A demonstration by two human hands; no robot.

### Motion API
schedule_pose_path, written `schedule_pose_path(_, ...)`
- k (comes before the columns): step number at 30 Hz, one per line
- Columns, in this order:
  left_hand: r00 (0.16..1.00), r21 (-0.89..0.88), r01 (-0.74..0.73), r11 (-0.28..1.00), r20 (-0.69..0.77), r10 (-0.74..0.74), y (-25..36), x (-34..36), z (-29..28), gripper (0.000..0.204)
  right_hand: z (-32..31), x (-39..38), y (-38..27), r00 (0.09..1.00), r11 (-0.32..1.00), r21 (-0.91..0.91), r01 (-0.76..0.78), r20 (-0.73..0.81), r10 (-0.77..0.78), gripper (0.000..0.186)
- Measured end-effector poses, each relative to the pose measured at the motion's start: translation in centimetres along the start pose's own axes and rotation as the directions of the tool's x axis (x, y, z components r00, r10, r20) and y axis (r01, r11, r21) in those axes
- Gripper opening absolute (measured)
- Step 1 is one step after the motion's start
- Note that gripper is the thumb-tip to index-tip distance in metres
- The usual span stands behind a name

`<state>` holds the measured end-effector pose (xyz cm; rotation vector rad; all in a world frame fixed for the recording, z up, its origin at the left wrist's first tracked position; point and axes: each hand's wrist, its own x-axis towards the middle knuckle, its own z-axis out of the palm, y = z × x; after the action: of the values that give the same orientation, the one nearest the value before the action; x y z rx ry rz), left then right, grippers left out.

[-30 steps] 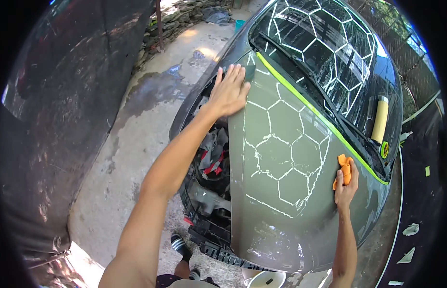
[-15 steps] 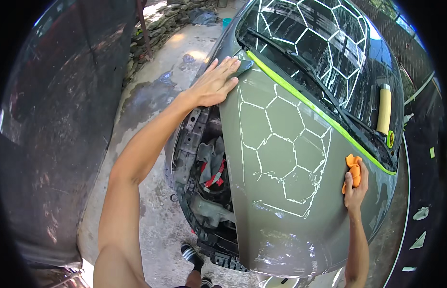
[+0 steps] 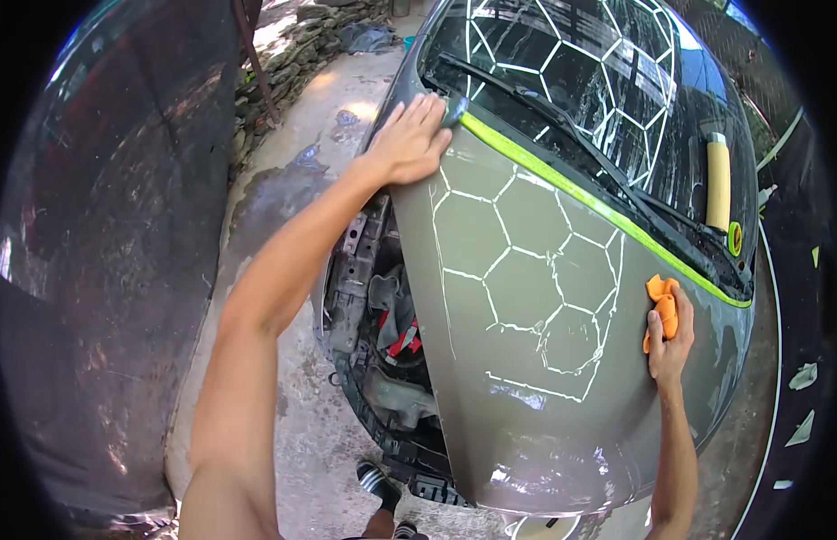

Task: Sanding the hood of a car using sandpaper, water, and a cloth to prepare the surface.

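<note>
My left hand lies with its fingers stretched out at the rear left corner of a grey-brown car hood. It presses on a dark grey sheet that looks like sandpaper, most of it hidden under the hand. The visible end of the sheet reaches the end of a bright green tape strip along the hood's rear edge. Over on the hood's right side, my right hand grips a crumpled orange cloth and rests against the paint. White hexagon lines show on the hood between the hands.
Wiper arms cross below the windshield. A tan cylinder and a green tape roll sit near its right corner. The engine bay is exposed on the left. A white bucket stands by the front; dark sheeting hangs left.
My left hand and the dark sheet have slid farther toward the windshield corner, the sheet now meeting the green tape's end. My right hand stays on the orange cloth. The view has shifted slightly.
</note>
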<state>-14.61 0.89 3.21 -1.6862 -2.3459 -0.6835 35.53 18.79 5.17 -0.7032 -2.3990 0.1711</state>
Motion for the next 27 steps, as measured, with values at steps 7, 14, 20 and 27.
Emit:
schedule_pose_path(7,1.0,0.034,0.012,0.999,-0.009,-0.012,2.4,-0.8,-0.3,0.068,0.0,-0.1,1.3,1.0,1.0,-0.015,0.001,-0.02,-0.001,0.051)
schedule_pose_path(14,0.997,0.096,0.081,0.992,-0.006,-0.081,5.7,-2.8,0.0,0.068,0.0,-0.3,0.9,0.999,1.0,-0.002,-0.019,-0.051,0.018,0.051)
schedule_pose_path(20,0.995,0.043,0.095,0.995,-0.001,-0.095,9.4,-5.2,1.5,0.064,0.1,-0.8,1.6,0.998,1.0,-0.006,-0.016,-0.068,0.015,0.05)
schedule_pose_path(27,0.999,0.037,0.036,0.999,0.006,-0.037,10.0,-5.3,2.3,0.065,0.0,-0.7,1.7,0.997,0.999,-0.033,-0.005,-0.072,0.003,0.051)
